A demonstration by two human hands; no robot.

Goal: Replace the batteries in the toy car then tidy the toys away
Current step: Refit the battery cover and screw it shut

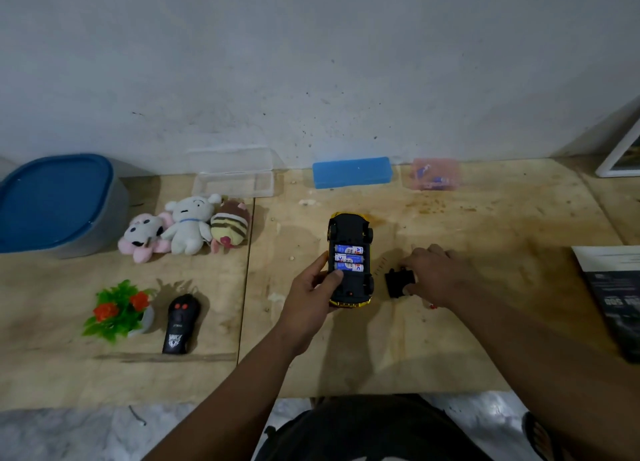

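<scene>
Cover just right of the upturned car.
My left hand (pixel 313 289) grips the car (pixel 350 259), batteries (pixel 349 259) showing; right fingers (pixel 410 289) pinch the cover (pixel 398 282).

One head-worn view looks forward and down over a wooden table (pixel 450 322). It faces a grey wall (pixel 311 62) close behind.

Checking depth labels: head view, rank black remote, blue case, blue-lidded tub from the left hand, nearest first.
1. Black remote, lower left of the left hand.
2. Blue case, up by the wall.
3. Blue-lidded tub, far left.
</scene>
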